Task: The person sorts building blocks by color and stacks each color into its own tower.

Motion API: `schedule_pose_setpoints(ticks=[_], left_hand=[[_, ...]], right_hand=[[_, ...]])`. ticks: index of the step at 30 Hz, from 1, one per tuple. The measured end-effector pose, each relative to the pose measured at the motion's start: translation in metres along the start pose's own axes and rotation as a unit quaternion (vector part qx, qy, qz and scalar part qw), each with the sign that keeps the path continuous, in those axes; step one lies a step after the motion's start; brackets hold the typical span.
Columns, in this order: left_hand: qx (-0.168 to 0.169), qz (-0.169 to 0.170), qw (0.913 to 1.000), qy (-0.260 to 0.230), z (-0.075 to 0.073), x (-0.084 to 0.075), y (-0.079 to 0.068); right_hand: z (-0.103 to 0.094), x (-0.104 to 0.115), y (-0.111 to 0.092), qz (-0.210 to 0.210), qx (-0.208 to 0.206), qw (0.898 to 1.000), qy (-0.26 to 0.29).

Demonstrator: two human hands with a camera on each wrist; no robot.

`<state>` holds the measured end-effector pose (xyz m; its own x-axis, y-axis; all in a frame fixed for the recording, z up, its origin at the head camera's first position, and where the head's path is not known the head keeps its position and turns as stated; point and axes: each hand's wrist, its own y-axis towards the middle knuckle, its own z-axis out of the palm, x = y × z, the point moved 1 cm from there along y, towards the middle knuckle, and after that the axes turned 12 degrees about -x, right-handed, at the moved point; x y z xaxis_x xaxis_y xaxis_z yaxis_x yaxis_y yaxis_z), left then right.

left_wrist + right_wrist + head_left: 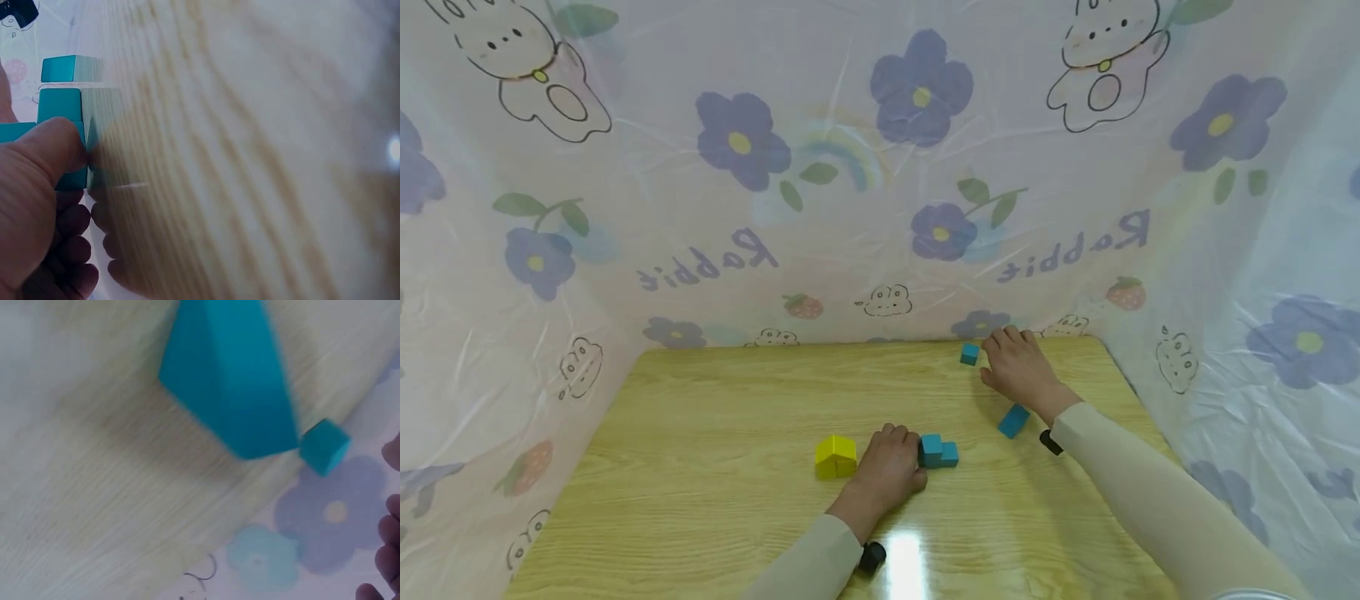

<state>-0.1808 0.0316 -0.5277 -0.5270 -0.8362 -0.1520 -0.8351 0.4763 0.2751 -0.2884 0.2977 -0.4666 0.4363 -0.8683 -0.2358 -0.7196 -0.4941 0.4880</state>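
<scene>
My left hand (889, 468) is low on the table, its thumb against a small cluster of blue blocks (931, 451) and its fingers curled on the far side. In the left wrist view the thumb overlaps the front blue block (74, 180). Just left of that hand stands a group of yellow blocks (836, 457) with a peaked top. Farther back, my right hand (1018, 367) hovers beside a small blue cube (969, 355), fingers loosely bent and apart from it. Below the right wrist lies an oblong blue block (1013, 421), large in the right wrist view.
The wooden table (715, 417) ends at a printed curtain (820, 225) at the back, with more curtain on both sides. Black wrist devices (872, 557) sit under the sleeves. Light glares off the table near the front.
</scene>
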Motion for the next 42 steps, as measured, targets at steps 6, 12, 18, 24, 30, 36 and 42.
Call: schedule_pose_setpoints(ticks=[6,12,18,24,30,36,42], left_hand=[[0.005,-0.001,1.0000,0.001,0.000,-0.001,-0.003],[-0.006,0.005,1.0000,-0.001,0.001,-0.004,-0.004],[-0.016,0.010,0.9998,0.001,0.005,-0.004,-0.004],[-0.012,0.011,0.9999,0.000,0.005,-0.005,-0.005],[-0.014,0.013,0.9998,0.001,0.005,-0.006,-0.003],[-0.015,0.015,0.9997,0.008,0.007,-0.002,-0.002],[-0.016,0.008,0.9998,0.008,0.005,0.002,-0.001]], right_hand=[[0.013,-0.006,0.006,0.022,0.032,0.999,-0.011],[0.026,-0.006,0.011,0.055,0.058,0.997,-0.020],[0.041,-0.003,0.010,0.089,0.105,0.990,0.005],[0.052,-0.001,0.011,0.101,0.138,0.985,-0.008],[0.052,0.004,0.015,0.100,0.147,0.984,-0.022],[0.054,0.007,0.014,0.098,0.138,0.985,-0.026],[0.051,0.010,0.014,0.083,0.080,0.993,-0.020]])
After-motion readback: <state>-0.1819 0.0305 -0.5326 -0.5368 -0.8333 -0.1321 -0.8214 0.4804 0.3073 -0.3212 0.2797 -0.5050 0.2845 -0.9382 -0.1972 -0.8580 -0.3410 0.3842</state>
